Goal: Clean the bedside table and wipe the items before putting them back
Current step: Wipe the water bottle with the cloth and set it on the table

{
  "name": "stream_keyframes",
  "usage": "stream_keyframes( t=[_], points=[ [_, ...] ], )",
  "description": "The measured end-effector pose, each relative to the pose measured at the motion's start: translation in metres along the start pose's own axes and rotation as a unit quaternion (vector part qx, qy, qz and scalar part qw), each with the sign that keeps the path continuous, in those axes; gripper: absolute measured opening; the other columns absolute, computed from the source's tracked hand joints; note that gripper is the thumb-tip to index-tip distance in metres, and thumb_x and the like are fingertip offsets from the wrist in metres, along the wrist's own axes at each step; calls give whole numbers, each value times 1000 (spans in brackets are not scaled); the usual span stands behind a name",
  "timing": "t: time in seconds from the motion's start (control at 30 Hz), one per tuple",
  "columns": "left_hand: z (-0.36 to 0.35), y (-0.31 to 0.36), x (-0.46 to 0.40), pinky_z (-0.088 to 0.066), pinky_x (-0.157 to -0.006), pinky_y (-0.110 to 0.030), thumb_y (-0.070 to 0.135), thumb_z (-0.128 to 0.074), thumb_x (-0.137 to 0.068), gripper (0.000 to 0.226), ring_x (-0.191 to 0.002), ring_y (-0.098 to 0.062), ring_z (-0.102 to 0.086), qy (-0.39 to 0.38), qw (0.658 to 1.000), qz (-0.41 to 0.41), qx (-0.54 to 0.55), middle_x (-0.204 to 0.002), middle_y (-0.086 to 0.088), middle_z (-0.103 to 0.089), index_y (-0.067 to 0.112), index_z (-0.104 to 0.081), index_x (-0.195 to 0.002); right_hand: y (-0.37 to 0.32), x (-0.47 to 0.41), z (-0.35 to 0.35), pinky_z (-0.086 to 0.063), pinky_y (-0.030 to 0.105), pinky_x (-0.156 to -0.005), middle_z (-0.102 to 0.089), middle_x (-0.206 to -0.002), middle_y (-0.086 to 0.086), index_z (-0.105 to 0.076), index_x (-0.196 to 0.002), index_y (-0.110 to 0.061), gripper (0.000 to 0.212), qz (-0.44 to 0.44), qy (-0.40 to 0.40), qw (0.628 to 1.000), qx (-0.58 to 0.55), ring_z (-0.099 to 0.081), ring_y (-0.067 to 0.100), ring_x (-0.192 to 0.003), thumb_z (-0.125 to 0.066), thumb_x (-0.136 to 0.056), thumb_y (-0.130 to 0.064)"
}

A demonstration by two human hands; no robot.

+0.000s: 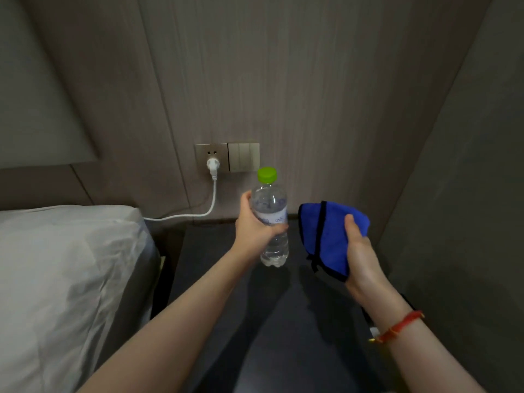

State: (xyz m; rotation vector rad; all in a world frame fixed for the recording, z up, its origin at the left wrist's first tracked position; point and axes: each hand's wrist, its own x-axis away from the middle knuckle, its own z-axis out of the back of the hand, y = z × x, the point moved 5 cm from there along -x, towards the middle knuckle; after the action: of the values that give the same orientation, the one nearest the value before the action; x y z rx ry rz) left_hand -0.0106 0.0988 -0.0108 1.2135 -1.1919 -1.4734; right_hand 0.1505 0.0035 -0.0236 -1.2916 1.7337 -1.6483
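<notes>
Left hand [255,225] fingers wrap clear bottle [270,219], green cap, water inside, above dark bench [215,251]. Right hand [361,251] grips blue cloth [326,236]. Bed [65,268] left.

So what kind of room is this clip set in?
Probably a bedroom, maybe a hotel room: a bed with white bedding, a dark bedside table beside it, and a wall socket and switch panel above.
</notes>
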Motion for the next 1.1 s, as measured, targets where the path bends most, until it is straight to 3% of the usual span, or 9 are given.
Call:
stream_keyframes(
  t=[0.27,0.53,0.63,0.73,0.9,1.1],
  points=[
    [-34,-48,-70,-51,-88,-36,0,-83,-54,74,-101,-23,-60,39,997,11,-72,-106,-3,-58,14,-43,-115,6,-61,8,-44,46,-101,-57,-126,15,-38,-137,-11,58,-15,12,1000,-6,-58,30,-111,-40,-93,-49],
    [-52,-76,-105,-48,-97,-48,-6,-81,-58,81,-114,-27,-56,29,998,29,-49,-123,-12,-55,10,-39,-125,26,-86,24,-44,46,-100,-60,-122,14,-45,-133,-13,54,-35,14,999,-5,-59,30,-108,-39,-93,-49],
    [-59,-85,-111,-47,-98,-43,-4,-81,-59,81,-116,-25,-55,22,998,38,-53,-124,-11,-55,9,-39,-127,30,-90,31,-44,47,-100,-61,-121,15,-44,-133,-12,56,-47,21,999,-3,-59,32,-108,-40,-92,-50],
    [-63,-92,-114,-47,-93,-29,-2,-82,-59,79,-114,-21,-55,20,997,41,-62,-123,-7,-56,12,-40,-125,34,-93,36,-40,49,-103,-58,-125,14,-42,-135,-14,57,-53,22,998,-3,-56,32,-112,-40,-92,-51],
    [-70,-98,-118,-46,-91,-28,0,-84,-56,82,-113,-20,-54,15,997,33,-75,-122,-5,-55,16,-40,-124,37,-93,39,-42,48,-102,-59,-124,15,-43,-134,-14,55,-59,21,998,-6,-57,32,-111,-40,-92,-50],
    [-73,-102,-112,-45,-100,-40,-4,-82,-57,96,-121,-25,-48,6,996,59,-70,-132,-9,-48,17,-30,-134,35,-89,40,-40,49,-104,-57,-127,16,-41,-136,-14,57,-65,23,998,-6,-55,33,-114,-40,-92,-50]
  ],
)
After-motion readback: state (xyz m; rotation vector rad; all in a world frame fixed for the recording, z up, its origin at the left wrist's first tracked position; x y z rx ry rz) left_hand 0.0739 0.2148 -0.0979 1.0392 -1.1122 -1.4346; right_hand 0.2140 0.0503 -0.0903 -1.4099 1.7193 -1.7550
